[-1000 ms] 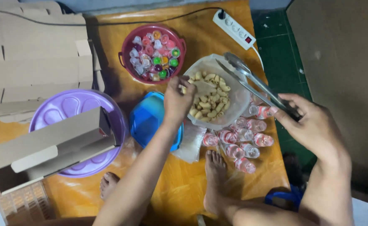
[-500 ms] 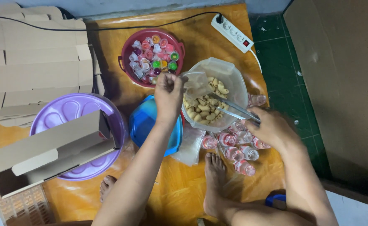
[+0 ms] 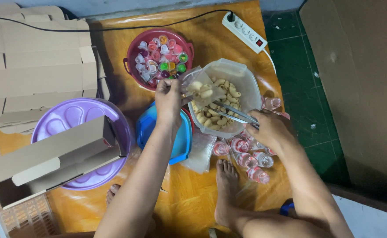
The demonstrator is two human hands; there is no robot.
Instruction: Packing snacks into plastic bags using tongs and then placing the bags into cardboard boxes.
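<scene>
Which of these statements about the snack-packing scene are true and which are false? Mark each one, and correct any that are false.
1. The right hand holds metal tongs over the clear container of pale snacks. True.
2. The left hand holds a cardboard box. False: it holds a small clear plastic bag with a few snacks inside.
3. The dark red bowl contains colourful jelly cups. True.
4. The purple lid lies to the right of the snack container. False: it lies far to the left, partly under a cardboard box.
5. A white power strip lies on the orange mat. True.
</scene>
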